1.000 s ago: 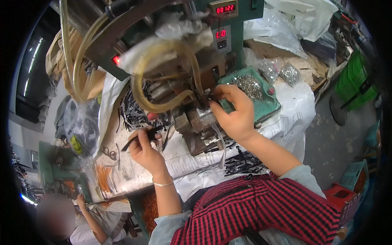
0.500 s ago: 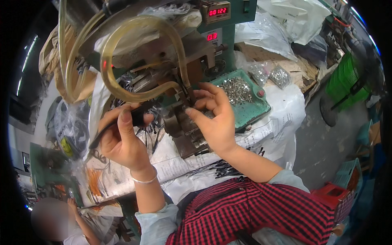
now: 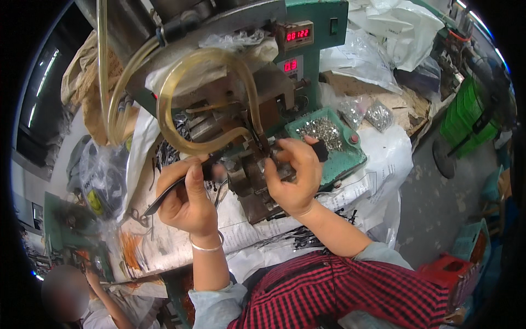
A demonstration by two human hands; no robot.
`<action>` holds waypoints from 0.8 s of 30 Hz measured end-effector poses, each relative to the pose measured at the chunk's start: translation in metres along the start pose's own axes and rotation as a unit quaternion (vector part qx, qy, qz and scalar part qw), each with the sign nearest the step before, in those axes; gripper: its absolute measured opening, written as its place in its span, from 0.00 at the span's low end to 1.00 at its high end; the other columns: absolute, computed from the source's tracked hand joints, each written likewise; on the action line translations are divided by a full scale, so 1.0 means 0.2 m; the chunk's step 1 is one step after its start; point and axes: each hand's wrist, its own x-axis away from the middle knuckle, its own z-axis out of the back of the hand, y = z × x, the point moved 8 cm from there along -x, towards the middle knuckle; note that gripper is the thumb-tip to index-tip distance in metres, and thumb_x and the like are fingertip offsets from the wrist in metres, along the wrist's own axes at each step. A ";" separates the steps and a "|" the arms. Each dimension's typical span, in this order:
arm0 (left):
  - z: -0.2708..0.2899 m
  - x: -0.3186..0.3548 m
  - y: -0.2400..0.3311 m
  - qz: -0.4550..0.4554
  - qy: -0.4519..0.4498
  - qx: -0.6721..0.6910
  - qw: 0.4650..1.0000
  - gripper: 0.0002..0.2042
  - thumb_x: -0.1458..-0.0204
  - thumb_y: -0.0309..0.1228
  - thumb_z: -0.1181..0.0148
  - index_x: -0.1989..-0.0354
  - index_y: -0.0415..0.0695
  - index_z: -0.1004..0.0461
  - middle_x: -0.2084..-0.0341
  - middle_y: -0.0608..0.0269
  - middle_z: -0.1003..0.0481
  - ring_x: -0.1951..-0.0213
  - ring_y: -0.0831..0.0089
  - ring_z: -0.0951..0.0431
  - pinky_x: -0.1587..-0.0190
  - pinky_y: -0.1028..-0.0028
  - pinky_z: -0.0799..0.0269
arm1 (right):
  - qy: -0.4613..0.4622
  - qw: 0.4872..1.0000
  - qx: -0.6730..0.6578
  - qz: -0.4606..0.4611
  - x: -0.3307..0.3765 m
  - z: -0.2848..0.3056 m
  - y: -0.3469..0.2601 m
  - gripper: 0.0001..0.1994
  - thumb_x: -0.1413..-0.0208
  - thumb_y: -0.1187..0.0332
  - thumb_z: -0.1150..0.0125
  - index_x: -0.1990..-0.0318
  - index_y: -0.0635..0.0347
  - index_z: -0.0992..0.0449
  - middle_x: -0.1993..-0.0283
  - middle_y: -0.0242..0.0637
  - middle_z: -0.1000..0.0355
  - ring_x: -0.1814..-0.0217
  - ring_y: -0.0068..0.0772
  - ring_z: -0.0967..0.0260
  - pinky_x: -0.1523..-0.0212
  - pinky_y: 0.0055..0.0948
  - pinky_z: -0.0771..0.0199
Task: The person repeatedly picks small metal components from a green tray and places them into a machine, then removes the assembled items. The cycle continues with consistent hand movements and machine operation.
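My left hand [image 3: 189,203] is closed around slim black tweezers [image 3: 164,198]. The tail end sticks out past the palm, and the tip side points at the metal fixture [image 3: 246,183] of a bench press. A black wrap shows on one of its fingers. My right hand [image 3: 298,178] is curled at the fixture's right side, thumb and forefinger close together beside the upright tooling [image 3: 262,143]. Whatever lies between those fingertips is too small to make out. A black cover [image 3: 319,151] sits at one right finger, next to a green tray [image 3: 350,159] of small shiny metal pieces [image 3: 323,132].
A thick yellowish hose [image 3: 164,104] loops over the fixture. Behind stands the green press housing [image 3: 331,52] with red-lit displays. Black cords [image 3: 309,237] lie along the front edge. Bagged metal parts [image 3: 378,116] are at right. Another person [image 3: 118,307] sits at lower left.
The view has shifted, so the bench appears lower and farther right. My right hand has curled more, and the black cover at its finger now shows. My left hand still grips the tweezers.
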 end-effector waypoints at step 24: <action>-0.37 0.42 0.07 -0.278 -0.226 -0.270 0.894 0.14 0.58 0.23 0.22 0.62 0.44 0.17 0.68 0.60 0.16 0.77 0.73 0.22 0.78 0.76 0.32 | -0.159 0.946 0.037 -0.279 0.05 0.45 0.89 0.10 0.44 0.74 0.38 0.55 0.60 0.19 0.54 0.43 0.20 0.53 0.51 0.22 0.47 0.40 0.23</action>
